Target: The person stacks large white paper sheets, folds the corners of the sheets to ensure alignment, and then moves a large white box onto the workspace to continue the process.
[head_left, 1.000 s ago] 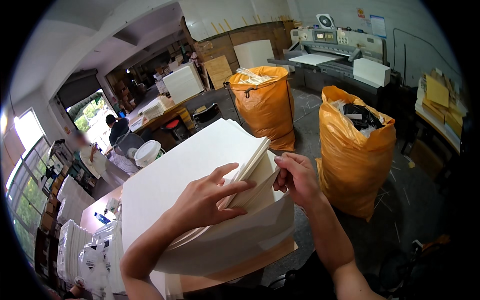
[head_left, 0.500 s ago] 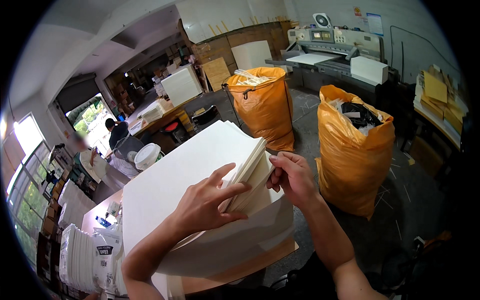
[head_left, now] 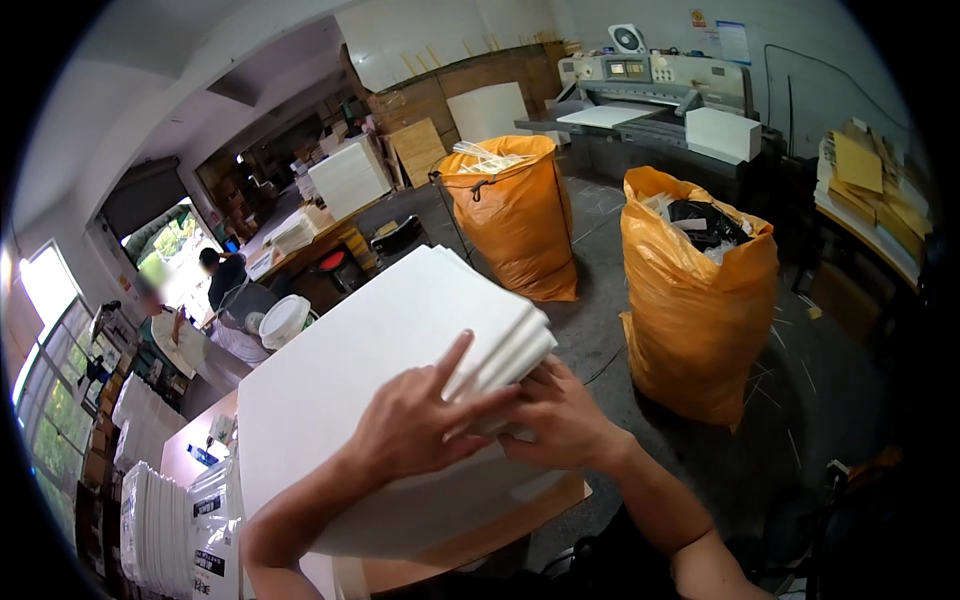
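In front of me lies a tall stack of large white paper sheets (head_left: 340,370). The upper sheets are lifted and bent at the near right corner, fanned into a few thick layers. My left hand (head_left: 415,420) grips the near edge of these sheets, its index finger stretched across the top. At the corner, my right hand (head_left: 565,415) holds the same lifted sheets from the right and below. Its fingertips are partly hidden behind the paper, and the two hands meet there.
The stack rests on a brown board (head_left: 450,555). Two orange sacks, a farther one (head_left: 515,220) and a nearer one (head_left: 695,310), stand on the floor beyond. A paper-cutting machine (head_left: 655,85) stands behind them. Plastic-wrapped packs (head_left: 160,525) sit at left; two people are farther back.
My right hand has moved down and left, from pinching the corner's edge to wrapping it near my left hand. The lifted layers lie lower and closer together. The view has shifted slightly.
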`<state>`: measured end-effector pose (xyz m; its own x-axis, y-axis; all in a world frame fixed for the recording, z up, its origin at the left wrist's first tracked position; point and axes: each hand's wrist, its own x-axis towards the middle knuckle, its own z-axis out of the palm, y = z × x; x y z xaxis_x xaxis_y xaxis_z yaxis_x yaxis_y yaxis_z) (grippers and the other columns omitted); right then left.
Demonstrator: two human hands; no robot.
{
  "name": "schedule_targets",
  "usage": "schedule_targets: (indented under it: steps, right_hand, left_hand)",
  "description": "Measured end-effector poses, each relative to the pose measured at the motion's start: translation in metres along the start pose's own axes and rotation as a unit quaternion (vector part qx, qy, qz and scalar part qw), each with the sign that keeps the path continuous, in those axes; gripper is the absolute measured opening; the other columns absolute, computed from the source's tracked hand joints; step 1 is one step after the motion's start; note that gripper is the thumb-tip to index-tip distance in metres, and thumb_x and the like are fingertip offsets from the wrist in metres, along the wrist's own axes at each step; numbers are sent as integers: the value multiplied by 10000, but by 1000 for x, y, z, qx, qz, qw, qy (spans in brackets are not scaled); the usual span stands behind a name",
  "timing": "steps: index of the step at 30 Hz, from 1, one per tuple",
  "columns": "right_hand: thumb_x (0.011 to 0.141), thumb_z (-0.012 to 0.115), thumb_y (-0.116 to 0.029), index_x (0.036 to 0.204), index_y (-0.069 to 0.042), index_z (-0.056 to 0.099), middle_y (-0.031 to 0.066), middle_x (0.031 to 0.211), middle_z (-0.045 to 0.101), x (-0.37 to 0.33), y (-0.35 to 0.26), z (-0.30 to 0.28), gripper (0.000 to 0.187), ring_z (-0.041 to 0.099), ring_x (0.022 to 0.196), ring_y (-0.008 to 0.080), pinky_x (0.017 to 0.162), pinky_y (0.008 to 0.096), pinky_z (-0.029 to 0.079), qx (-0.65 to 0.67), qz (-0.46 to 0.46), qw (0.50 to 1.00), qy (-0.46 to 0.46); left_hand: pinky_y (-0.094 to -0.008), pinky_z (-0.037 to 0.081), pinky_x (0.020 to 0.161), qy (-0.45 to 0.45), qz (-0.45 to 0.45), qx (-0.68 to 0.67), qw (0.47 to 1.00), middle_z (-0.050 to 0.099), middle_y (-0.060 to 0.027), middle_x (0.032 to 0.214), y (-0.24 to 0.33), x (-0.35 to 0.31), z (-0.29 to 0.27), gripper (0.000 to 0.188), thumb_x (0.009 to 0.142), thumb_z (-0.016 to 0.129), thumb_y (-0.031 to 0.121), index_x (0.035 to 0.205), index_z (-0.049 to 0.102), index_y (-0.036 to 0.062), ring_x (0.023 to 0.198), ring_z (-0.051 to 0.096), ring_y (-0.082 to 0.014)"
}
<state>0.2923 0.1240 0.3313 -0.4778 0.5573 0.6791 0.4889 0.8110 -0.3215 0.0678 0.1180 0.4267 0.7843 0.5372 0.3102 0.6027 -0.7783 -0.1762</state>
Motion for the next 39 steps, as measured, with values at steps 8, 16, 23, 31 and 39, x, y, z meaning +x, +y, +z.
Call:
schedule_targets:
  steps: [8,16,23,31,39]
  right_hand:
    - [822,701,-333,1095,-130,732,93,1214,691,3,-4,-3,342,539,1287,327,1179,545,275,-15,4,1000,-4]
    - [935,637,-304,890,-35,678,130,883,700,-13,16,-15,276,692,899,319,831,447,528,48,133,977,157]
    - [995,627,-360,814,-10,618,182,733,664,18,12,-58,395,674,742,394,672,471,518,-37,263,964,-18]
    - [986,633,-280,762,-46,540,67,653,614,37,26,-24,337,616,551,165,508,315,451,571,324,743,131]
    - [978,647,-237,679,-119,514,8,598,553,42,24,-19,348,573,507,112,463,247,380,614,340,697,148]
  left_hand:
    - [-431,589,810,5,-53,38,998,468,-264,1487,-2,1,16,768,857,742,361,1527,443,133,942,703,-323]
    - [-443,574,814,30,-55,63,996,567,-198,1372,-7,0,25,751,819,770,367,1470,502,103,1007,683,-331]
    - [-450,580,835,16,-91,3,996,538,-225,1401,-3,2,14,759,866,741,283,1533,417,124,1009,687,-358]
    - [-439,624,767,-33,-51,-17,998,457,-230,1492,-19,5,-7,567,889,694,107,1402,576,317,983,724,-364]
    - [-434,611,787,5,-96,-88,991,536,-202,1429,-14,4,-13,494,773,847,357,1244,697,344,973,725,-368]
